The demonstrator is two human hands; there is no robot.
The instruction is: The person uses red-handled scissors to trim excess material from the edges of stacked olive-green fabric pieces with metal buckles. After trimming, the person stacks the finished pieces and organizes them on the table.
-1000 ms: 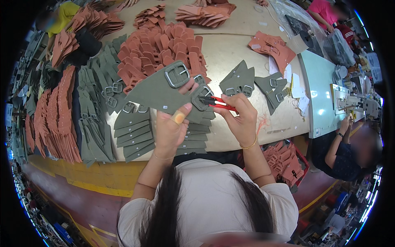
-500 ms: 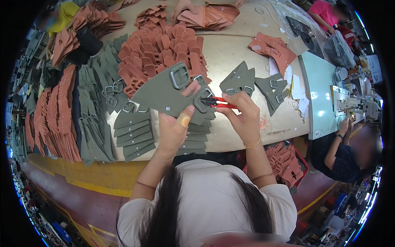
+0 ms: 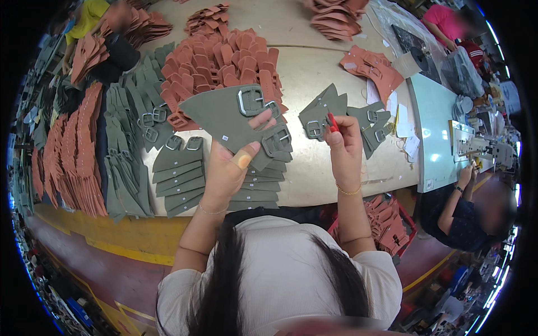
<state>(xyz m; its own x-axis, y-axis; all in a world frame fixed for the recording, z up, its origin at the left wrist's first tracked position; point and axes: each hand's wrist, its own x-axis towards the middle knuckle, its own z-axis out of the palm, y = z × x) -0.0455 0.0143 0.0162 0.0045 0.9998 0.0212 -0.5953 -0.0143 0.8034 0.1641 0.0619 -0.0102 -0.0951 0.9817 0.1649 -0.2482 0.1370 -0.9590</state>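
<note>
My left hand (image 3: pixel 225 175) holds up a grey-green shoe upper piece (image 3: pixel 216 115) with silvery buckles on its straps. Its thumb lies on the front, and two fingertips show through the gap between the straps. A tan patch covers part of the thumb. My right hand (image 3: pixel 347 148) is closed on red-handled thread snips (image 3: pixel 333 122), apart from the piece; their blades are hard to make out. Beyond the snips lies a green buckled upper (image 3: pixel 325 105), with another green upper (image 3: pixel 371 124) to its right. Below the held piece is a stack of green uppers (image 3: pixel 255 196).
Another green stack (image 3: pixel 179 185) stands at the table's front edge. Reddish-brown straps (image 3: pixel 218 61) are heaped behind my left hand; brown rows (image 3: pixel 75 151) lie far left. A red crate (image 3: pixel 412 227) holds brown pieces. A co-worker (image 3: pixel 465 210) sits at a sewing machine on the right.
My right hand has drawn the snips away from the buckle, rightward and up, turning them upright. The held upper has barely shifted. Across the table, a person's hands and brown pieces moved right.
</note>
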